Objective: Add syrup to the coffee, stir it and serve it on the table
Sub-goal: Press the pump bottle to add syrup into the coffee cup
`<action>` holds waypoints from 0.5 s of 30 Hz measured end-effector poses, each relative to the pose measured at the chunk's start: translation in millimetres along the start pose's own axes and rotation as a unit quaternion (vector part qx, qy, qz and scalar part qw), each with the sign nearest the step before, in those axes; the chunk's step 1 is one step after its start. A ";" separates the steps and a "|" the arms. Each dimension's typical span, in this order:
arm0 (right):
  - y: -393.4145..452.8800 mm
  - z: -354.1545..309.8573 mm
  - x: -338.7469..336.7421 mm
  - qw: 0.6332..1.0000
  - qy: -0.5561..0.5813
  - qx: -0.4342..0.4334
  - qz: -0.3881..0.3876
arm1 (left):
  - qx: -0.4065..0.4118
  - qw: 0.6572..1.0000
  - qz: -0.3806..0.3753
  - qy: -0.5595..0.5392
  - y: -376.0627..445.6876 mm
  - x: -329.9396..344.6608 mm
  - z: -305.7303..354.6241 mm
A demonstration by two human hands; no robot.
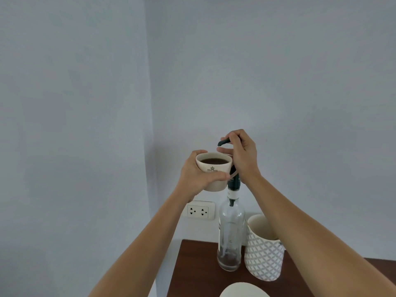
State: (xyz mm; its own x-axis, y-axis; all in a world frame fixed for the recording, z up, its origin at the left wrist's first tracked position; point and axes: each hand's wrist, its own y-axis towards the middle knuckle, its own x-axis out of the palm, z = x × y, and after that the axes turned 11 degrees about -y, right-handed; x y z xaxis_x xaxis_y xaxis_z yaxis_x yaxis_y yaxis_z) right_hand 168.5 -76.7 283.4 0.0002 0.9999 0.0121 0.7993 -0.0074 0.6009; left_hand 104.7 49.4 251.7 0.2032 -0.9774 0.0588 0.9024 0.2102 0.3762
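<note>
Syrup step under way: left hand [198, 174] grips the coffee cup [214, 171] raised under the spout, right hand [242, 155] wraps the bottle's [230, 234] pump [224, 142]; stirring and serving seemingly remain.

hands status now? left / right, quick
Left hand: closed around the coffee cup, held up under the spout.
Right hand: closed on the pump head of the syrup bottle.

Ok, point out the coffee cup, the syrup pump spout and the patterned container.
coffee cup [214, 171]: head view, front wall by the logo
syrup pump spout [221, 143]: head view, dark nozzle tip
patterned container [263, 257]: head view, patterned side wall
</note>
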 end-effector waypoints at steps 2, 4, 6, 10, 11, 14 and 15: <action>0.4 0.6 0.8 1.000 -0.005 -0.003 0.008 | -0.003 1.000 0.001 0.000 1.5 0.9 -0.8; 1.4 1.0 1.2 1.000 -0.009 -0.006 0.011 | -0.004 1.000 0.003 -0.001 2.7 1.6 -1.6; 2.1 0.7 1.6 1.000 -0.012 -0.005 0.013 | -0.004 1.000 0.005 0.000 3.5 2.0 -2.1; 0.8 -1.4 2.5 1.000 -0.016 -0.001 0.019 | -0.008 1.000 0.008 -0.003 3.5 2.7 -3.0; 0.6 -1.8 2.7 1.000 -0.015 -0.003 0.019 | -0.008 1.000 0.009 -0.002 3.3 2.9 -3.0; 0.3 -1.3 3.1 1.000 -0.021 -0.013 0.017 | -0.007 1.000 0.013 0.003 3.6 3.3 -3.5; 0.3 -1.0 3.1 0.999 -0.023 -0.015 0.018 | -0.006 1.000 0.014 0.005 3.6 3.4 -3.5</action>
State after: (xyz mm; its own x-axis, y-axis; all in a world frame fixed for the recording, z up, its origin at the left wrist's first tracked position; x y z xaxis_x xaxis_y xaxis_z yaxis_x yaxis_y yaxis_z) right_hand 168.1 -73.6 284.4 0.0564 0.9984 -0.0017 0.7799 -0.0430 0.6244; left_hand 109.9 46.9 250.1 0.2314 -0.9710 0.0606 0.9011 0.2374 0.3628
